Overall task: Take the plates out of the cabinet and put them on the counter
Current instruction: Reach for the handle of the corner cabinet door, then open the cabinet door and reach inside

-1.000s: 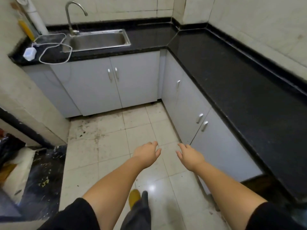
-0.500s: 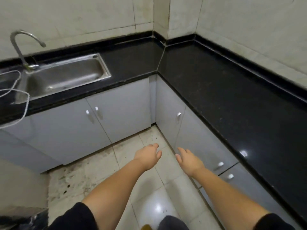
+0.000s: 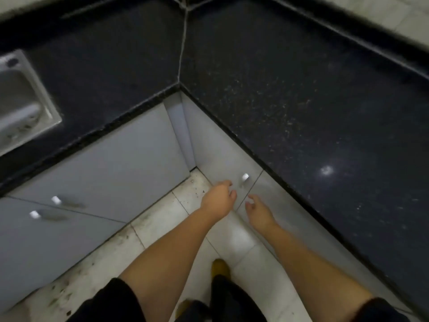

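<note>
Off at the far left of the corner seam sits the steel sink (image 3: 22,105), let into the black counter (image 3: 301,94), and below it two grey doors with silver pulls (image 3: 56,200), both shut. No plates anywhere in sight; by my reckoning they are behind a closed door, so where exactly they sit I cannot tell.

Moving right toward the corner, here is the left hand (image 3: 218,199), loosely curled, fingers half bent, holding nothing, hovering just left of the small silver handle (image 3: 245,177). That handle belongs to the cabinet door (image 3: 218,156) running along the right-hand run of counter, and the door is closed.

Just right of the handle, across the door seam, comes the right hand (image 3: 258,211), fingers spread and relaxed, palm down, also empty, close to the door face but whether it touches I cannot say.

So the step in hand looks like opening that door, and the handle is the place to take it: a small metal pull, smooth, best pinched with fingertips.

Now the plates themselves, as a judgement only: expect them stiff, breakable, fairly heavy if stacked, and slick on a glazed face. Best taken with both hands under the rim, thumbs on top, lifted level. The counter right of the handle is bare and dark with a glossy shine, a hard landing, so they should go down gently.
</note>
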Demonstrator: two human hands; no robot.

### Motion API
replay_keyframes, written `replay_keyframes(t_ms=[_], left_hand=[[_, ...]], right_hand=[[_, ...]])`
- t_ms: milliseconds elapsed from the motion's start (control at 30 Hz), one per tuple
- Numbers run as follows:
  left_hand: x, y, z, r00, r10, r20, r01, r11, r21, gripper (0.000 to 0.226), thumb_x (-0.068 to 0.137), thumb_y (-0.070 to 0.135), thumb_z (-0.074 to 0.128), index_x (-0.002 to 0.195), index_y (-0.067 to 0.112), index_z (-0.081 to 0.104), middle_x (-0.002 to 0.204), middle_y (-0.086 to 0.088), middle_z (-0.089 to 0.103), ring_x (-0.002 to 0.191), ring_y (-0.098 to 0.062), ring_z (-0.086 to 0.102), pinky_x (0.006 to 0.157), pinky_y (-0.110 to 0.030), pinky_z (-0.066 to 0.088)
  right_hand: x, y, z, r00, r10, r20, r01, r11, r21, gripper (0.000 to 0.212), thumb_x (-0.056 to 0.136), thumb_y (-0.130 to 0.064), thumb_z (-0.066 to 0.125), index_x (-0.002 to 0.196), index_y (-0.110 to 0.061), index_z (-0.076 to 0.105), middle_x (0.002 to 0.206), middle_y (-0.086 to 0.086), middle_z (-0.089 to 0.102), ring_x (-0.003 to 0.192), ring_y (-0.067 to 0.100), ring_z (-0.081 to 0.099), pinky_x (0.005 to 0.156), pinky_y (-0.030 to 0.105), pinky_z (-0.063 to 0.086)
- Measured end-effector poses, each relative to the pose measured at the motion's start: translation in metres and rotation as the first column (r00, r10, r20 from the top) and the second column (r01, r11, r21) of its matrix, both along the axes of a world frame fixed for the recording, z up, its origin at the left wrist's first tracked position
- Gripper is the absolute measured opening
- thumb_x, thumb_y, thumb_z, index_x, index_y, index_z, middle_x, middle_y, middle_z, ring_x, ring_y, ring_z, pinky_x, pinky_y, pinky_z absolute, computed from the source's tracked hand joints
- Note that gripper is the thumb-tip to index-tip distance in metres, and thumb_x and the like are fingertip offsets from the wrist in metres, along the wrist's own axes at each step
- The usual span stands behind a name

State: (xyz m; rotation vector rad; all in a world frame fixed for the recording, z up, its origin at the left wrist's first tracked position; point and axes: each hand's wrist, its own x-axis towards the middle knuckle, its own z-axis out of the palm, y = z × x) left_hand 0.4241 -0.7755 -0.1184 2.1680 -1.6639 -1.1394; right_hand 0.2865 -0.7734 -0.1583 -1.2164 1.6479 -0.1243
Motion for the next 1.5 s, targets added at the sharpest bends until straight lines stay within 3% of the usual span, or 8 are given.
replay_keyframes(t_ms=[200,500,700,867,1067,1233,1367,1500], left_hand=[[-0.006,-0.056,-0.058,0.988,-0.148,-0.036,0.146,0.989,-0.037,0.044,0.092,0.033,0.047,0.133,0.016,0.049,0.126,-0.015,0.053,0.114,-0.030,0.053,0.096,-0.040,0.047],[0.025,-0.048,-0.071,0.968,-0.233,-0.089,0.220,0.966,-0.139,0.033,0.094,0.032,0.046,0.095,0.007,0.067,0.102,-0.012,0.066,0.096,-0.026,0.058,0.080,-0.036,0.047],[0.109,0.012,-0.060,0.975,-0.200,-0.094,0.193,0.978,-0.082,0.028,0.092,0.029,0.049,0.103,0.010,0.067,0.109,-0.010,0.068,0.099,-0.023,0.061,0.089,-0.042,0.050],[0.177,0.057,-0.051,0.955,0.171,-0.243,-0.165,0.985,0.044,0.030,0.096,0.021,0.041,0.117,0.010,0.059,0.116,-0.006,0.063,0.104,-0.019,0.056,0.091,-0.033,0.043],[0.235,0.071,-0.042,0.513,0.685,-0.518,-0.678,0.693,0.245,0.023,0.096,0.021,0.036,0.108,0.021,0.055,0.105,0.001,0.057,0.088,-0.013,0.057,0.087,-0.036,0.044],[0.253,0.066,-0.043,0.098,0.745,-0.660,-0.814,0.441,0.378,0.026,0.095,0.037,0.038,0.100,0.026,0.061,0.106,0.004,0.065,0.105,-0.014,0.059,0.095,-0.039,0.048],[0.234,0.055,-0.047,-0.118,0.772,-0.625,-0.890,0.198,0.412,0.033,0.095,0.042,0.036,0.081,0.029,0.063,0.083,0.008,0.067,0.076,-0.011,0.063,0.064,-0.027,0.052],[0.193,0.041,-0.077,-0.295,0.840,-0.456,-0.799,0.045,0.599,0.050,0.098,0.036,0.024,0.139,0.012,0.039,0.146,-0.010,0.044,0.131,-0.027,0.045,0.110,-0.041,0.038]], right_hand=[[0.029,-0.031,-0.054,0.923,-0.296,0.247,0.276,0.955,0.110,0.044,0.102,-0.013,0.032,0.146,-0.016,0.032,0.143,0.016,0.047,0.129,0.031,0.048,0.112,0.046,0.039],[0.055,0.001,-0.073,0.910,-0.243,0.335,0.249,0.968,0.028,0.044,0.103,-0.016,0.031,0.146,-0.025,0.035,0.145,-0.007,0.045,0.138,0.013,0.038,0.115,0.022,0.025],[0.131,0.061,-0.067,0.948,-0.024,0.316,0.026,1.000,0.000,0.053,0.101,-0.006,0.030,0.152,-0.018,0.021,0.160,0.001,0.023,0.147,0.016,0.022,0.117,0.020,0.016],[0.192,0.103,-0.070,0.945,0.235,0.227,-0.235,0.972,-0.028,0.057,0.101,-0.021,0.036,0.154,-0.022,0.013,0.161,-0.006,0.016,0.147,0.012,0.018,0.109,0.012,0.009],[0.205,0.108,-0.069,0.949,0.009,0.314,-0.060,0.986,0.154,0.048,0.101,-0.013,0.039,0.147,-0.020,0.032,0.147,0.000,0.043,0.130,0.012,0.043,0.102,0.016,0.029],[0.183,0.086,-0.066,0.985,-0.040,0.168,0.023,0.995,0.098,0.044,0.099,-0.016,0.036,0.143,-0.020,0.038,0.136,0.005,0.053,0.128,0.021,0.048,0.102,0.019,0.033],[0.153,0.057,-0.062,0.973,-0.186,0.135,0.174,0.980,0.092,0.043,0.098,-0.011,0.036,0.141,-0.018,0.040,0.130,0.010,0.056,0.122,0.027,0.052,0.110,0.044,0.041],[0.124,0.016,-0.066,0.909,-0.373,0.186,0.362,0.928,0.092,0.042,0.097,-0.010,0.039,0.139,-0.018,0.042,0.114,0.002,0.055,0.105,0.022,0.057,0.090,0.035,0.052]])
